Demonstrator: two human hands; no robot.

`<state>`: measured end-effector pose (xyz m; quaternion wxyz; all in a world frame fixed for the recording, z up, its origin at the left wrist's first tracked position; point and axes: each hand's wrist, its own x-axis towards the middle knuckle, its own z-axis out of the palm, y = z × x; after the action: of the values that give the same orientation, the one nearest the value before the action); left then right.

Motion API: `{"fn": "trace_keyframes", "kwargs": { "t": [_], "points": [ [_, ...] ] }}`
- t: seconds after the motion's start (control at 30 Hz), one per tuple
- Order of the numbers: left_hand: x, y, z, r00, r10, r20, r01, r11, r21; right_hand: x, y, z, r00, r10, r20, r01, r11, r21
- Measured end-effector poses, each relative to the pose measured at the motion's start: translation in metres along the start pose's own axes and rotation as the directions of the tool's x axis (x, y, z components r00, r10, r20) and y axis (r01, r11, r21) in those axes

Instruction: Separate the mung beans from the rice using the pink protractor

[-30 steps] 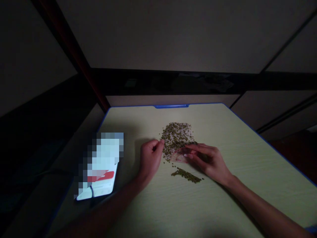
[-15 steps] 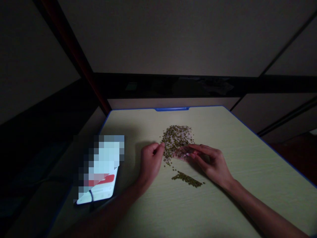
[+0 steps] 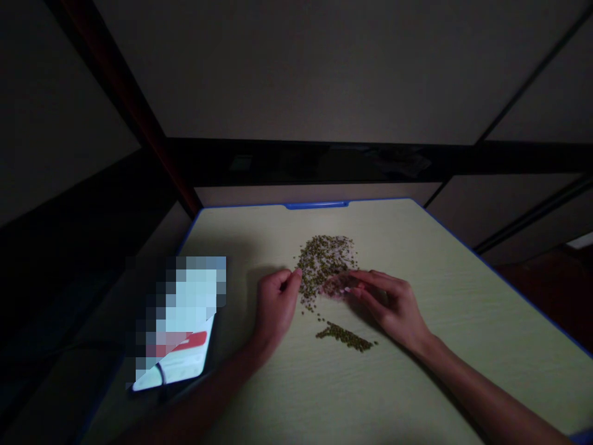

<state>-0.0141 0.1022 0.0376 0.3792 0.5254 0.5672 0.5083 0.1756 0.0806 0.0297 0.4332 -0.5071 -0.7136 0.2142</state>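
Observation:
A loose pile of green mung beans mixed with paler bits [image 3: 324,253] lies on the table. A narrow row of green mung beans [image 3: 345,335] lies nearer to me. At the pile's left edge, my left hand [image 3: 279,303] is curled closed with thumb and forefinger together; whatever it may hold is hidden. My right hand [image 3: 393,306] is at the pile's near right side. Its thumb and fingers close on the edge of a thin, see-through pinkish piece [image 3: 332,287], seemingly plastic, which lies over part of the pile. Its exact kind is unclear.
The pale table [image 3: 445,371] has a blue rim and a blue handle [image 3: 317,205] at its far edge. On the left, a lit phone or tablet [image 3: 185,346], partly blurred out, leans beside my left forearm with a cable by it. Dark panels stand behind.
The whole view has shifted slightly, so everything appears a little further left. Both hands keep nearly the same places beside the pile, and the beans look much the same.

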Motion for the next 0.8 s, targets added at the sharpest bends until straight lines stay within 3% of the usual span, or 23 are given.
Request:
{"fn": "trace_keyframes", "kwargs": {
  "t": [0.27,0.53,0.8],
  "points": [
    [0.0002,-0.0002,-0.0004,1.000,-0.003,0.004,0.003,1.000,0.004,-0.0010,-0.0047,-0.0018,0.997,-0.066,0.035,0.066,0.998,-0.003],
    [-0.0009,-0.0014,0.0002,1.000,0.000,0.002,0.000,1.000,0.003,-0.0004,-0.0009,0.0015,1.000,0.025,-0.001,-0.025,1.000,0.003],
    [-0.0013,-0.0006,-0.0001,1.000,-0.007,0.009,0.007,1.000,0.004,0.0024,-0.0050,0.0022,0.994,-0.084,0.065,0.085,0.996,-0.021]
  ]
}}
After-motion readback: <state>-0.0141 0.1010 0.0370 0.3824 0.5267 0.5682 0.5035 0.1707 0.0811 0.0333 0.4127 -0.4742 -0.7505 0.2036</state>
